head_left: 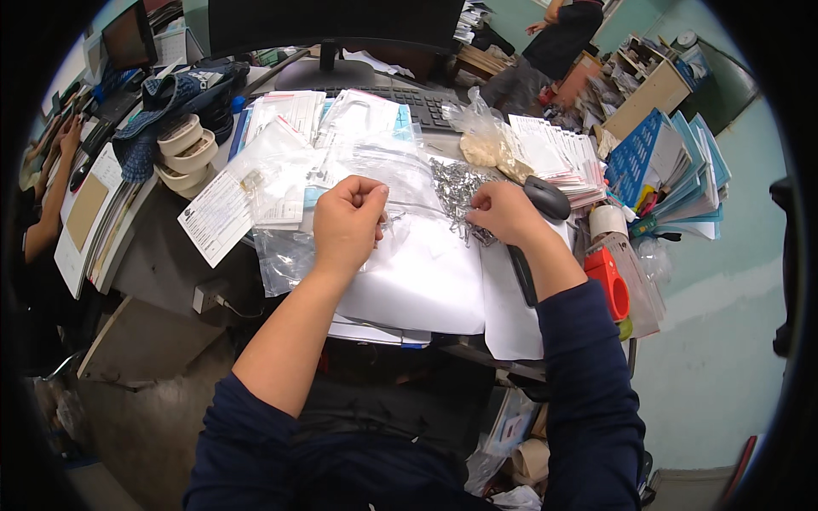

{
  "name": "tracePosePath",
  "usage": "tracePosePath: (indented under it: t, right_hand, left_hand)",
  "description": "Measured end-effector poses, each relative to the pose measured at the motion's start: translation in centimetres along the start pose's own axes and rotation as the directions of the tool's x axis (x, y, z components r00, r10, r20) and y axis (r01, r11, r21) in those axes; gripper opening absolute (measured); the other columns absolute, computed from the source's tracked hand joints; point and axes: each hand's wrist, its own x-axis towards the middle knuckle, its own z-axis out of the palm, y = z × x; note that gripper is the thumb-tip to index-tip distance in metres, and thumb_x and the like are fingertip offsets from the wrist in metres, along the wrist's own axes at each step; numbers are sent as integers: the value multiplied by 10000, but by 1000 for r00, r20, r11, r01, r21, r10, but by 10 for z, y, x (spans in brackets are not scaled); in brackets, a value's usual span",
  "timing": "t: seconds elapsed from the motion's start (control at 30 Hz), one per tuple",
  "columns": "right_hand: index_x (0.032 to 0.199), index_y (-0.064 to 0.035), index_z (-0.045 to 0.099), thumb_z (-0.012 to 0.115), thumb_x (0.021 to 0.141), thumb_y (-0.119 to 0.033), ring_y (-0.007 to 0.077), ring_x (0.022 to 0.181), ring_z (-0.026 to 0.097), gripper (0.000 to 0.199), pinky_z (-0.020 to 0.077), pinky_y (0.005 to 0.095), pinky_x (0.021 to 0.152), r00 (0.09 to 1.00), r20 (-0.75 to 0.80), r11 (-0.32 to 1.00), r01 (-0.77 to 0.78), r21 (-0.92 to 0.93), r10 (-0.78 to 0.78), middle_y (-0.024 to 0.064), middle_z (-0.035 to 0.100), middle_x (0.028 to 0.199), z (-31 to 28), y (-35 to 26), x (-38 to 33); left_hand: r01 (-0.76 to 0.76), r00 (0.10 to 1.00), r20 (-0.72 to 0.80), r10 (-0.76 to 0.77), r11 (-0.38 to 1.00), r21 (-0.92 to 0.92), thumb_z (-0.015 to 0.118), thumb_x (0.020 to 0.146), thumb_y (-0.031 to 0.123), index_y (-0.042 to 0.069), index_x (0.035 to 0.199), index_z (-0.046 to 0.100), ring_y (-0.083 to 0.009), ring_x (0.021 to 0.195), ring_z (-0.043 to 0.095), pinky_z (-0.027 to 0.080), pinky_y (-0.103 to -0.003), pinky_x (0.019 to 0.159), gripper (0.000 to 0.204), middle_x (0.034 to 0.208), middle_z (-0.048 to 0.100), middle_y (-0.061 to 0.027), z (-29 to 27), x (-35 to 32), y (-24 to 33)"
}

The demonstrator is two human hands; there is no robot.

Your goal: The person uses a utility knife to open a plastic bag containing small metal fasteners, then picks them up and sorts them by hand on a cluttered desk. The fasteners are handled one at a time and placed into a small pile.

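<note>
So, in the head view, the metal bits (pixel 456 183) lie heaped on white paper (pixel 417 298), right at the fingertips of the right hand (pixel 507 213), bunched narrow over the heap's right side; whether they grip one, I can't tell. Over left, the left hand (pixel 348 223) sits apart from the heap, fingers curled in, any contents hidden, a clear bag (pixel 281 260) just beside it.
</note>
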Motion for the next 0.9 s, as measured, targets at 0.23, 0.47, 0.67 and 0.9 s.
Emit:
tracePosePath:
  t: [0.23, 0.47, 0.67, 0.9]
  right_hand:
    - [792, 20, 683, 671, 766, -123, 210, 667, 622, 146, 497, 325, 658, 999, 17, 999, -39, -4, 39, 111, 663, 704, -7, -9, 7]
    - [826, -19, 663, 652, 806, -108, 62, 487, 418, 92, 278, 236, 427, 963, 188, 853, -258, 454, 192, -12, 538, 619, -26, 0, 5]
    - [836, -21, 648, 648, 825, -108, 51, 487, 431, 87, 278, 215, 412, 933, 259, 735, -356, 577, 249, -1, 563, 690, -34, 1, 3]
    - [882, -33, 650, 665, 851, -111, 50, 506, 459, 85, 317, 214, 410, 964, 159, 620, -260, 740, 214, 1, 576, 729, -28, 6, 2]
  left_hand:
    - [-2, 1000, 19, 3, 998, -62, 648, 901, 142, -13, 910, 645, -53, 451, 499, 378, -213, 394, 155, 621, 585, -16, 0, 6, -1]
    - [-13, 1000, 1, 13, 1000, -28, 642, 891, 143, -10, 887, 644, -59, 453, 508, 387, -223, 392, 152, 622, 605, -24, -1, 6, -2]
    - [-4, 1000, 21, 5, 998, -55, 637, 894, 141, -7, 878, 642, -57, 450, 505, 385, -224, 390, 149, 617, 604, -22, 1, 5, 0]
    - [-15, 1000, 23, 16, 998, -56, 632, 895, 138, -10, 866, 641, -55, 448, 501, 383, -222, 396, 151, 607, 599, -20, 0, 6, -1]
